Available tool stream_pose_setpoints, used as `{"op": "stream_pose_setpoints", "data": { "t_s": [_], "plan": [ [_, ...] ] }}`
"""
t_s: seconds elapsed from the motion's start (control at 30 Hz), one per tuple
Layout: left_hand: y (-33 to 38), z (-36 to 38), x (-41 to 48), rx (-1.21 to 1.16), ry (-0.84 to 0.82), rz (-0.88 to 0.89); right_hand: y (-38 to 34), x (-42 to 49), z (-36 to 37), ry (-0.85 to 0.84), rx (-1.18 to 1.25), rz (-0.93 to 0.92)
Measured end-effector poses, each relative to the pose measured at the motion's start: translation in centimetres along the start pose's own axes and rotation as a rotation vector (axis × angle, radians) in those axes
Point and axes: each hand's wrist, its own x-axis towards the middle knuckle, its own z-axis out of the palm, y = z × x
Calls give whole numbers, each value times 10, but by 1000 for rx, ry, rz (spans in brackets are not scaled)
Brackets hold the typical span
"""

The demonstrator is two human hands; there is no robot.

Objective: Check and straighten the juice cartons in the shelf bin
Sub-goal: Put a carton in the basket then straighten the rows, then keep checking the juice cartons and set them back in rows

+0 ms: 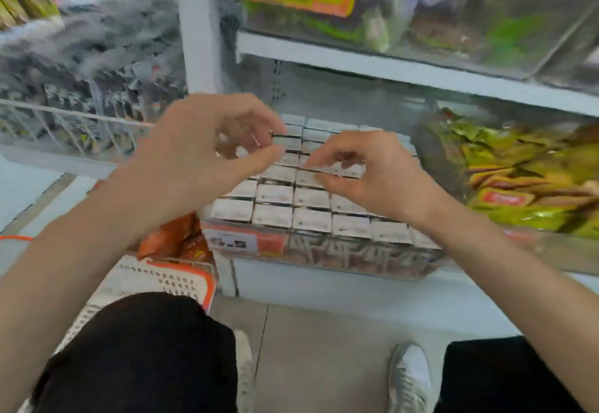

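Where green snack bags (531, 179) crowd the bin (324, 260), both hands over cartons (311, 218).

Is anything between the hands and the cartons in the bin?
Nothing visible. Both the left hand and right hand are right over the open-topped bin, fingers at the carton tops.

juice cartons (311, 198): matt paper tops | shelf bin (356, 262): clear glossy plastic | snack bags (518, 172) right of bin: glossy film | basket (152, 279) left of bin: perforated plastic
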Motion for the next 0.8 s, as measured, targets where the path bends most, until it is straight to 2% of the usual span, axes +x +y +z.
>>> {"op": "stream_pose_setpoints", "data": {
  "t_s": [0.13, 0.27, 0.4, 0.57, 0.8],
  "plan": [
    [13, 41, 45, 64, -209, -33, 40, -21, -14, -56, -142, 186],
    [5, 82, 83, 188, -343, -95, 55, -31, -15, -66, -199, 266],
    [-12, 112, 105, 300, -351, -134, 63, -32, -17, -38, -273, 307],
    [-16, 148, 125, 340, -277, -41, 69, -33, -23, -41, -344, 335],
    [-21, 164, 150, 458, -368, 63, 81, -25, -45, -23, -573, 246]
  ]
}}
